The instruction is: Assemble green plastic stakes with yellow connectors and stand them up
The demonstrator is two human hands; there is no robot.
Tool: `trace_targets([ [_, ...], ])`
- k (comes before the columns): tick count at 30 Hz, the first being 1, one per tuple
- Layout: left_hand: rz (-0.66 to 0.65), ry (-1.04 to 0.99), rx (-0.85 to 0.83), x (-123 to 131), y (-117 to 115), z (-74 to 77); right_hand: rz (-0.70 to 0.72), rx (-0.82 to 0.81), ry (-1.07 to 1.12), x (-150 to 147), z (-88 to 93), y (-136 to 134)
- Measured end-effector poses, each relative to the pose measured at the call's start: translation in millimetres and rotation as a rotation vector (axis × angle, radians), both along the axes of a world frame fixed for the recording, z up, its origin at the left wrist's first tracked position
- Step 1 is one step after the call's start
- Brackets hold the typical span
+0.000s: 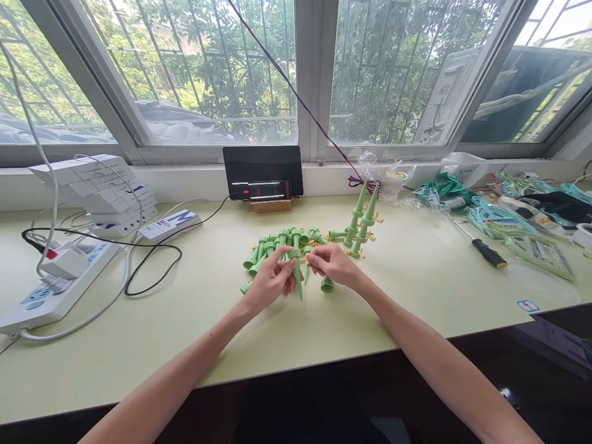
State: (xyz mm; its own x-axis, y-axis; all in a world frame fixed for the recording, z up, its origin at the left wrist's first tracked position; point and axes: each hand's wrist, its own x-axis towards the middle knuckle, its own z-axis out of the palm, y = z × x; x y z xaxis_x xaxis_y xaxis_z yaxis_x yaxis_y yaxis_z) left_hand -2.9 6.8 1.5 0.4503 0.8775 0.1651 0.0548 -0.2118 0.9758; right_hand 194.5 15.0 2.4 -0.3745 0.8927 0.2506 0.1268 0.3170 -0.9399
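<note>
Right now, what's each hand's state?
Left hand: closed, holding a green spike.
Right hand: fingertips pinched closed; can't tell clearly what's between them.

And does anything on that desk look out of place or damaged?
Nothing looks spilled or visibly broken. The stack of white boxes at the back left looks askew: its layers are staggered, edges unaligned. One green piece lies apart from the green pile, near the right hand.

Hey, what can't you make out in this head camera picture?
Head view:
Small yellow plastic piece: shape too small, partly covered by the right hand.
Heap of green plastic parts: exact count hidden by overlap and the left hand.
Black rectangular phone: screen details too small to read.
</note>
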Motion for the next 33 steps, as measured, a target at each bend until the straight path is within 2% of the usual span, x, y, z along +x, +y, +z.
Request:
trace_targets([
  [12,0.008,-0.004,0.006,0.7,0.4,0.5,-0.032,0.026,-0.031,-1.3,0.2,-1.6],
  [25,0.007,0.025,0.049,0.4,-1.1,-1.3,0.017,0.017,-0.034,-1.6,2.8,-3.8],
  [33,-0.008,0.012,-0.007,-0.3,-0.2,-0.4,-0.017,0.01,-0.003,-2.5,0.8,-2.0],
])
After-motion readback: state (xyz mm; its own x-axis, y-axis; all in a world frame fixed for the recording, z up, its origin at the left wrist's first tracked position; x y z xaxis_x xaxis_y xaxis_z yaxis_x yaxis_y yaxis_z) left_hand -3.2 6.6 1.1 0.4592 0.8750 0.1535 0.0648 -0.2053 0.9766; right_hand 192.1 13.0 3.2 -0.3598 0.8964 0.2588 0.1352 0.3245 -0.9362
